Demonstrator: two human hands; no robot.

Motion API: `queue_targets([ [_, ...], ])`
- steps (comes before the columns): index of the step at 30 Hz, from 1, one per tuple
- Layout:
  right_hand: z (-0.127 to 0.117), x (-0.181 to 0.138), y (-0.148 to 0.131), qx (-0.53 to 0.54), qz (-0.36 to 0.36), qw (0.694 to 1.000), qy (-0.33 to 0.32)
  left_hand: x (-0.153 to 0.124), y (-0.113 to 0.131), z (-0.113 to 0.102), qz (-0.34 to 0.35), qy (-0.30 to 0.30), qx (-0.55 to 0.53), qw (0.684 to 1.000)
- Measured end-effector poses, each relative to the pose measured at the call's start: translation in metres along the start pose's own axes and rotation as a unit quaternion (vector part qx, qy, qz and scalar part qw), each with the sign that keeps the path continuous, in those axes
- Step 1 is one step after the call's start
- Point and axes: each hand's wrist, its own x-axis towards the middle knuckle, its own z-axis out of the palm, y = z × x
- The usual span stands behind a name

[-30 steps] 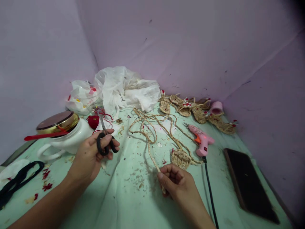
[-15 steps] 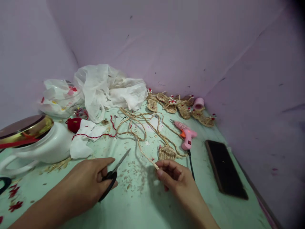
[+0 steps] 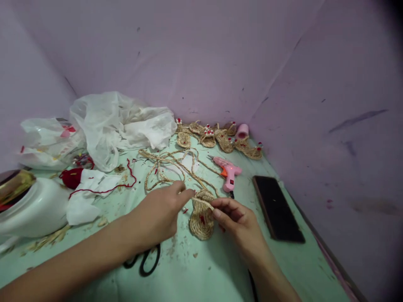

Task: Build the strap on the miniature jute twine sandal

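My left hand [image 3: 162, 213] reaches across the pale green table and pinches the braided jute cord [image 3: 201, 202] just left of my right hand. My right hand [image 3: 234, 218] is closed on the cord's end, right above a small oval woven jute sole [image 3: 201, 220] lying flat on the table. The rest of the jute cord [image 3: 166, 165] trails away in loose loops toward the back. Black-handled scissors [image 3: 146, 262] lie on the table under my left forearm, with nothing holding them.
A pink glue gun [image 3: 228, 172] and a dark phone [image 3: 277, 207] lie to the right. Several finished jute sandals [image 3: 217, 138] and a pink spool [image 3: 242, 131] sit at the back corner. Plastic bags [image 3: 110, 121], red thread [image 3: 72, 177] and a white jar [image 3: 30, 207] crowd the left.
My left hand put the scissors down and moved right to pinch the cord. The woven sole now lies directly under both hands. The view has swung to the right.
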Motion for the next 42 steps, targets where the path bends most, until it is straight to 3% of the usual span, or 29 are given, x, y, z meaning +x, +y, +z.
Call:
queue_targets([
  [3,-0.005,0.002,0.001,0.022,-0.026,0.999,0.01,0.023,-0.005,0.009,0.039,0.044,0.015,0.998],
  [6,-0.009,0.007,0.005,0.014,-0.035,0.998,0.044,0.029,-0.014,0.016,0.061,0.091,0.001,0.994],
  [12,-0.011,0.009,0.014,-0.162,-0.085,0.973,0.143,0.028,-0.022,0.032,0.087,0.132,-0.053,0.986],
  [16,-0.013,0.007,0.019,-0.26,-0.138,0.945,0.144,0.032,-0.022,0.042,0.082,0.15,-0.067,0.983],
  [20,-0.014,0.008,0.024,-0.279,-0.158,0.941,0.109,0.035,-0.023,0.046,0.059,0.182,-0.073,0.979],
  [26,-0.012,0.007,0.025,-0.336,-0.197,0.915,0.107,0.038,-0.023,0.048,0.089,0.136,-0.086,0.983],
  [31,-0.01,0.006,0.026,-0.354,-0.181,0.907,0.141,0.04,-0.022,0.05,0.115,0.12,-0.077,0.983],
  [42,-0.004,0.01,0.029,-0.312,-0.144,0.929,0.141,0.048,-0.011,0.054,0.005,0.127,-0.061,0.99],
])
